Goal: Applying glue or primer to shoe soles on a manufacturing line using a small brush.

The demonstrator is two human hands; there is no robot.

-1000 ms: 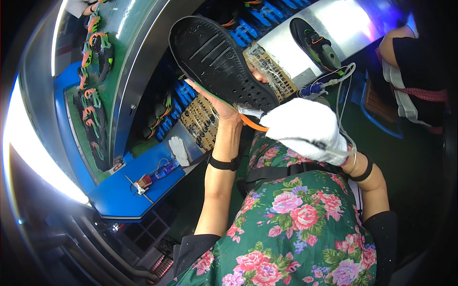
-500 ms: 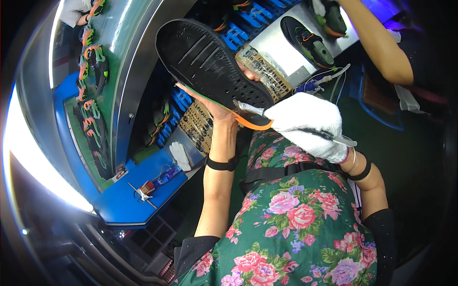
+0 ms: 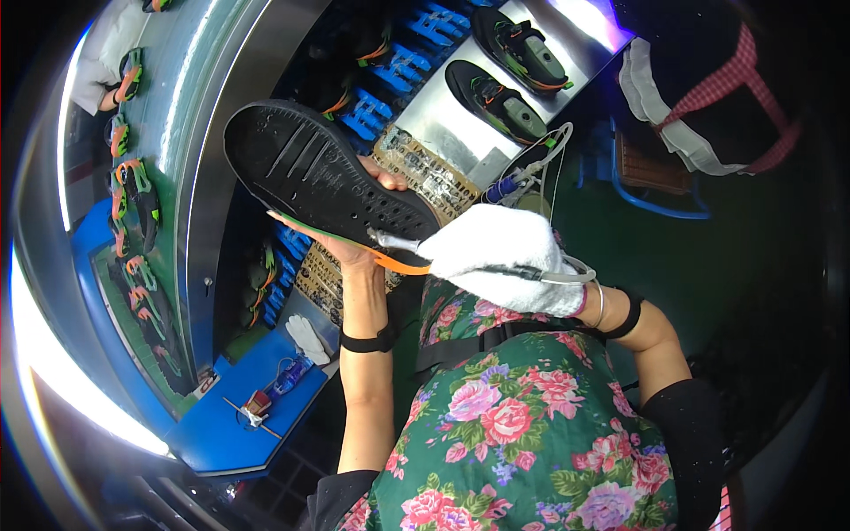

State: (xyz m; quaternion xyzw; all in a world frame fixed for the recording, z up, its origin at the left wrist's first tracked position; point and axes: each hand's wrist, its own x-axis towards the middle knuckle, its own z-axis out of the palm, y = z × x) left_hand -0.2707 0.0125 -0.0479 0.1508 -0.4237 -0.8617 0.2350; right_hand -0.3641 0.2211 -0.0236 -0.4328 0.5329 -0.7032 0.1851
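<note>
My bare left hand (image 3: 343,251) grips a shoe sole (image 3: 310,168), black underside turned up, with an orange and green rim along its near edge. Its fingers curl over the far side, and the palm supports the near side. My right hand (image 3: 496,257), in a white glove, is closed on a slim brush (image 3: 396,241) with a pale tip. That tip touches the underside near the heel end, beside a patch of small holes. A thin clear hose (image 3: 567,277) lies along the glove and runs back over the wrist.
Two black shoes (image 3: 496,102) lie on a metal plate ahead. Taped cardboard (image 3: 425,168) borders it. At left, a conveyor (image 3: 190,97) carries several shoe uppers. A blue side table (image 3: 221,442) holds a white glove (image 3: 307,339) and a bottle. A blue-framed chair (image 3: 655,199) stands right.
The view has shifted, so the sole and both hands sit farther left. The brush tip stays near the heel. The other person's arm has left the upper right, and a second shoe lies on the plate.
</note>
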